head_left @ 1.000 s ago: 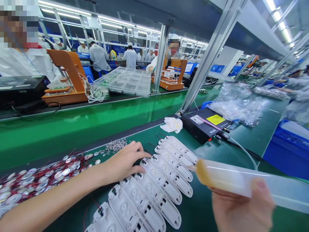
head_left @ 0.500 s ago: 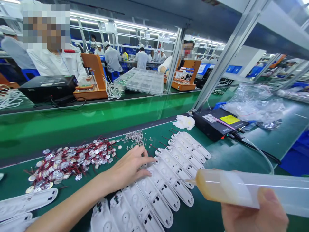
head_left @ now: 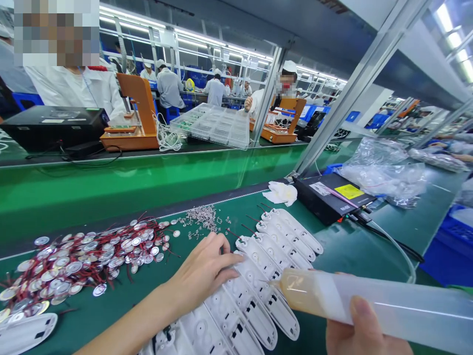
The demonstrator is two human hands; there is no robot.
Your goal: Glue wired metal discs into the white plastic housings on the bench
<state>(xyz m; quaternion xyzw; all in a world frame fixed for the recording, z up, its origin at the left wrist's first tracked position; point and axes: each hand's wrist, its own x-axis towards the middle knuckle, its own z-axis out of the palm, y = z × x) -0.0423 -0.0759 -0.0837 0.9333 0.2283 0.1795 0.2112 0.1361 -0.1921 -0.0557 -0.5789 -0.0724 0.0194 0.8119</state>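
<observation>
My right hand (head_left: 364, 325) is wrapped around a large translucent dispensing syringe (head_left: 399, 305) with amber residue near its front. Its thin nozzle points left, above the row of white plastic shells (head_left: 254, 288). My left hand (head_left: 203, 268) reaches in from the lower left, thumb and index finger on the upper end of one shell with a small gap between the fingertips. The remaining fingers are curled. Recesses and slots mark the shells, which lie side by side; red wires (head_left: 253, 218) stick out from several at the far end. My forearm hides some nearer shells.
Wired metal discs (head_left: 111, 251) are heaped at left, beside a pile of tiny metal parts (head_left: 203, 217). A crumpled white cloth or glove (head_left: 281, 193) and a black box (head_left: 332, 195) with cables lie behind the shells. Co-workers sit across the green divider (head_left: 148, 177).
The syringe and my right hand have shifted left, bringing the nozzle nearer my left hand. My left hand stays at the shells' upper ends. The camera view has shifted slightly.
</observation>
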